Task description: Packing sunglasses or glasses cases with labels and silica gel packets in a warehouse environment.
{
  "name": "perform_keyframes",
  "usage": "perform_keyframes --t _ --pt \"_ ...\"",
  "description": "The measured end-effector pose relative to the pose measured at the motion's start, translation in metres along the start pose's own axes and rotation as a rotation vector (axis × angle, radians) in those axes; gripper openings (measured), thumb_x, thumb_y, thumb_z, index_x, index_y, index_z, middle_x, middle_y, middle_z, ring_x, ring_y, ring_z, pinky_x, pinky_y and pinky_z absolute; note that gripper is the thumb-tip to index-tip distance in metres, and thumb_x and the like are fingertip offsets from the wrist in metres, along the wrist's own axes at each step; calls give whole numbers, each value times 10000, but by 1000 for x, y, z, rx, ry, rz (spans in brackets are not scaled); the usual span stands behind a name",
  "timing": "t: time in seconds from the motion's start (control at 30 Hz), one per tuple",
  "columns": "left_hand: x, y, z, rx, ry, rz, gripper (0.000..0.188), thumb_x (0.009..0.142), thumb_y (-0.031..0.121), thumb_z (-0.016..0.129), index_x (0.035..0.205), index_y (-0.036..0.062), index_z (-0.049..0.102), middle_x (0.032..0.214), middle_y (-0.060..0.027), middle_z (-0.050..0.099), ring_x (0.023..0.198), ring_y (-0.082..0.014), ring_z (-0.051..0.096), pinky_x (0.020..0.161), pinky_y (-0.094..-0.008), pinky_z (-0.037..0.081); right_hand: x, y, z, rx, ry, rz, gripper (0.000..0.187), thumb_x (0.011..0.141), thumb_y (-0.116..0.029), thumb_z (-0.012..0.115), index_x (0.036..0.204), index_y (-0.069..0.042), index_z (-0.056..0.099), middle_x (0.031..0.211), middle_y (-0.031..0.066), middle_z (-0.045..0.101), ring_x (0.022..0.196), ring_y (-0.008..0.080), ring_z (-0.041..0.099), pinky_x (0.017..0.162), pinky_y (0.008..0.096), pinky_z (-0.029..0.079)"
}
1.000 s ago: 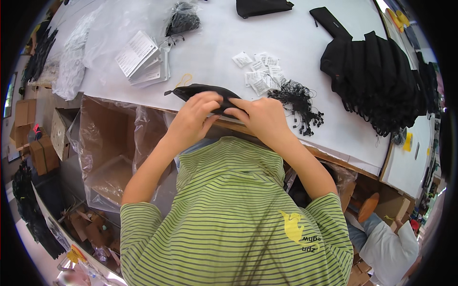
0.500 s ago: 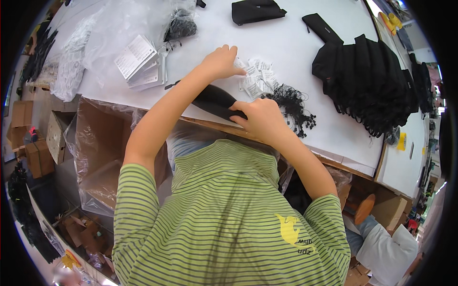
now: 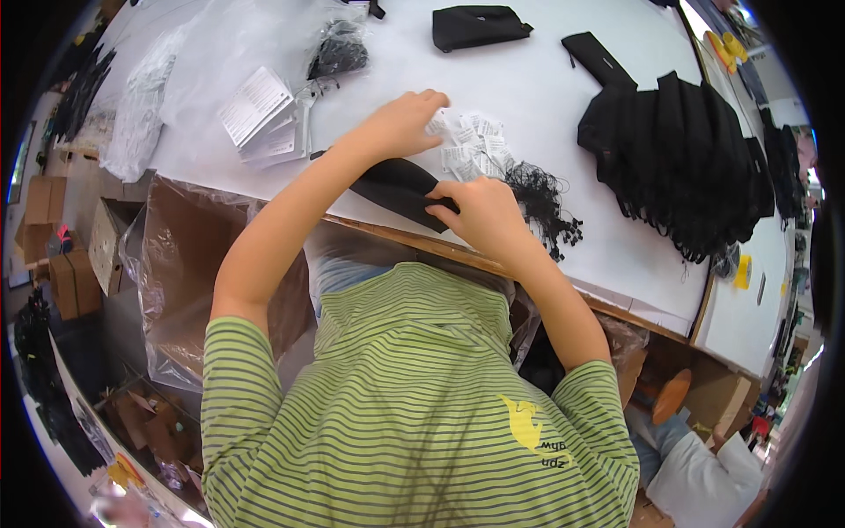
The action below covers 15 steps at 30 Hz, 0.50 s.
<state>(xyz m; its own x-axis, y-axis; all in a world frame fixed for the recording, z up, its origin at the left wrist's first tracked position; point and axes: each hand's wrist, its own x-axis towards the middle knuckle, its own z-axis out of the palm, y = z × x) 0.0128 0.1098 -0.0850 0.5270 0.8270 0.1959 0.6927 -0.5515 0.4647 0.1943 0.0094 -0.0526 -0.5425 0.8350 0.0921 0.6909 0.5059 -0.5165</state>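
Note:
My right hand (image 3: 482, 213) grips a flat black fabric pouch (image 3: 396, 187) that lies at the near edge of the white table (image 3: 546, 84). My left hand (image 3: 407, 121) is stretched forward over the table, its fingers touching a small pile of white sachets (image 3: 471, 151). Just right of the sachets lies a tangle of thin black cords (image 3: 539, 198).
A big heap of black pouches (image 3: 682, 158) sits at the right. Two single black pouches (image 3: 475, 25) lie at the far edge. White paper tags (image 3: 260, 114) and clear plastic bags (image 3: 176, 62) are at the left. A plastic-lined cardboard box (image 3: 180, 264) stands below the table edge.
My left hand let go of the black pouch and reached forward to the white sachets. My right hand stayed on the pouch.

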Motion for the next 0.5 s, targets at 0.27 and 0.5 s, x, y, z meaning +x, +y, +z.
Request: perform_keyframes --t 0.27,0.5 --pt "28 -18 15 70 -208 -89 332 778 232 687 1028 32 597 870 -110 637 875 -291 614 761 -371 482 -2 -2 0 25 4 78 189 776 -288 700 874 -128 721 612 98 636 596 274 619 610 366 491" --pt "-31 55 -60 -456 169 -106 145 821 165 655 915 56 678 847 -53 682 782 -226 608 752 -329 475 -4 -2 -2 55 1 109 189 774 -274 697 855 -105 718 608 109 629 605 285 624 617 384 495"
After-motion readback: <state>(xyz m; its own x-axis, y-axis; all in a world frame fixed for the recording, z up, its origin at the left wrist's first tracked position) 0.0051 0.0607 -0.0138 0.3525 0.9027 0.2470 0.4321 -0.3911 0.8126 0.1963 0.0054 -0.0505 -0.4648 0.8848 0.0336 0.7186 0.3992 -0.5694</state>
